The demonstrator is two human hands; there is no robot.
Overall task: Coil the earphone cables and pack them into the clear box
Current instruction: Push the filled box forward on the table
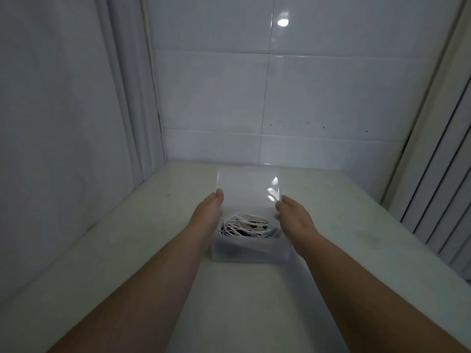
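The clear box (251,248) sits on the pale desk (127,250) near the tiled wall (254,85), between the person's outstretched forearms. Inside it lie the white earphone cables (242,225), bundled in loose loops together with some darker items too blurred to name. The cables rest wholly within the box walls, so the coiling and packing look finished.

A transparent lid (248,186) stands up from the far side of the box, tilted back toward the wall. The left hand (210,210) holds its left edge and the right hand (293,215) its right edge, fingers reaching forward along the lid; whether the fingertips pinch the plastic or only press against it cannot be told, since the lid is see-through and the frame soft. Whether the lid is hinged to the box or loose is also unclear.

The step in hand appears to be closing the box. The next move likely calls for bringing the lid down evenly with both hands so its edges meet the rim squarely, while making sure no cable loop rises above the rim and gets caught under it.
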